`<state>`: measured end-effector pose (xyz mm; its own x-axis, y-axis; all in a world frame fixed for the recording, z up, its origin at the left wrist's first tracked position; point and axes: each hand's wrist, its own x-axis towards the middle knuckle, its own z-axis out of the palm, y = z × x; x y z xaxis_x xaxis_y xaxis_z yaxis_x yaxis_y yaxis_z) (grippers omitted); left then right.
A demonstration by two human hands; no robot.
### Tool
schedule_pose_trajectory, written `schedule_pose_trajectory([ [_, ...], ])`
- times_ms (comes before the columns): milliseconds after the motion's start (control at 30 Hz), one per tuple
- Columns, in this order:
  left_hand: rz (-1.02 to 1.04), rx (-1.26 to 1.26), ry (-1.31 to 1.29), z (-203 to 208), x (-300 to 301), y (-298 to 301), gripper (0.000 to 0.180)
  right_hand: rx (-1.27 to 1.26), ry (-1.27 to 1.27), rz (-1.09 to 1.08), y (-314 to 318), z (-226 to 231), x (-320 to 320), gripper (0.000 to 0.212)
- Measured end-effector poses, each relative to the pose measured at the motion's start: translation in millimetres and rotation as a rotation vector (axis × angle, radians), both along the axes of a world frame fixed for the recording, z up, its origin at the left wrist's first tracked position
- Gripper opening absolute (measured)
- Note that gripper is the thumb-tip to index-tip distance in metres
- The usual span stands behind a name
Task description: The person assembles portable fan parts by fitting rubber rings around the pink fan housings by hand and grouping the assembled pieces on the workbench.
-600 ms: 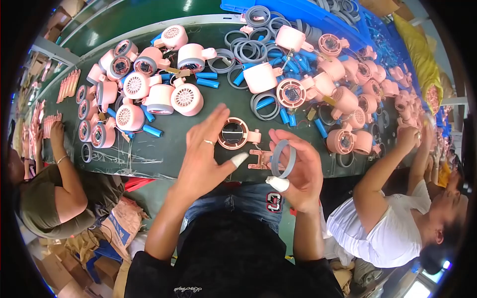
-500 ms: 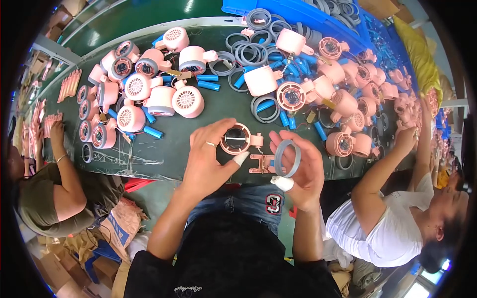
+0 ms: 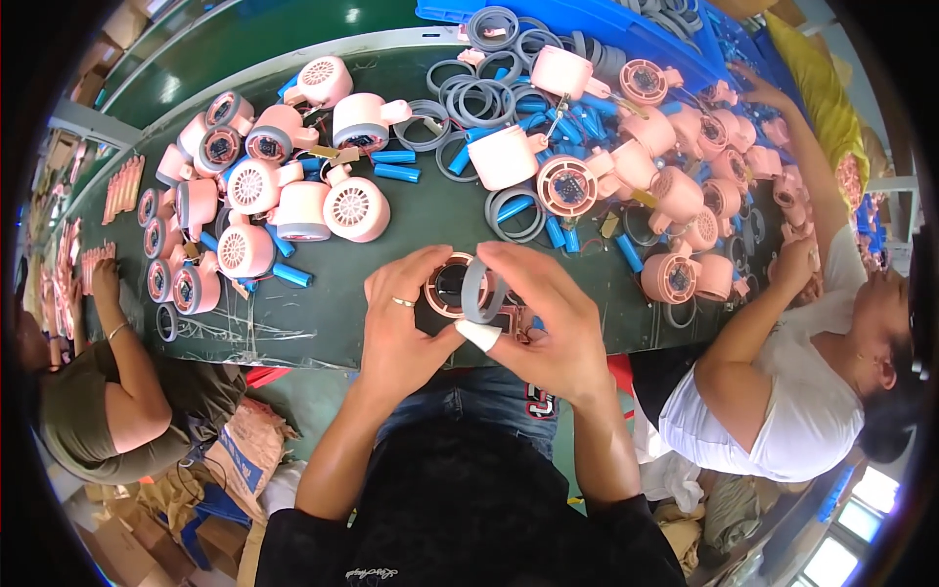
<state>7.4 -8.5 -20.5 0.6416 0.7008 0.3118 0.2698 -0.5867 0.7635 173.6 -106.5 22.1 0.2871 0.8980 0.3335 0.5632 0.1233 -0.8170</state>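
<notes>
Between the fingers and thumb of my left hand [image 3: 399, 318] is a round pink fan housing [image 3: 437, 286], its dark inside facing up. My right hand [image 3: 550, 318] pinches a grey rubber-like ring [image 3: 473, 292], tilted on edge at the housing's right side. The ring overlaps the housing from above; I cannot tell whether it touches the rim. A white wrap [image 3: 478, 336] covers my right thumb tip. Behind my right fingers, a pink bracket-like piece at the housing's side is mostly hidden.
Pink fan housings [image 3: 357, 208] with blue cylindrical cells [image 3: 396, 173] lie at left; more are heaped at right. Loose grey rings [image 3: 477, 103] lie beside a blue bin [image 3: 626, 49]. A co-worker's arm [image 3: 122, 342] is at far left, another person's arm [image 3: 748, 318] at right.
My right hand has moved left, bringing the grey ring from beside the housing up against or over its right edge. At right, the co-worker's far arm has reached toward the blue bin.
</notes>
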Motion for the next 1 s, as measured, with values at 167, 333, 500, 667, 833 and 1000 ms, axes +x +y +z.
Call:
schedule_pose_trajectory([
  [167, 0.002, 0.008, -0.015, -1.7, -0.4, 1.0, 0.078, -0.090, 0.050, -0.007, 4.3, 0.4, -7.2, 0.067],
  [333, -0.004, 0.025, -0.019, -2.5, -1.6, 2.5, 0.079, -0.149, 0.031, -0.018, 2.6, 4.6, -7.3, 0.065],
  [500, 0.008, -0.008, -0.009, 1.5, -0.8, 1.5, 0.078, -0.189, 0.044, -0.065, 3.2, 4.1, -9.4, 0.069],
  [667, 0.005, -0.024, -0.016, 0.2, -2.1, 3.0, 0.075, -0.178, -0.049, -0.015, 4.9, 2.8, -8.4, 0.070],
  [833, 0.011, -0.034, 0.002, -1.5, -3.2, 2.8, 0.079, -0.183, -0.064, 0.010, 7.6, 7.8, -10.1, 0.069],
  [1000, 0.032, -0.071, 0.023, -0.3, -3.5, 1.0, 0.095, -0.231, -0.101, 0.034, 12.8, 18.1, -14.6, 0.066],
])
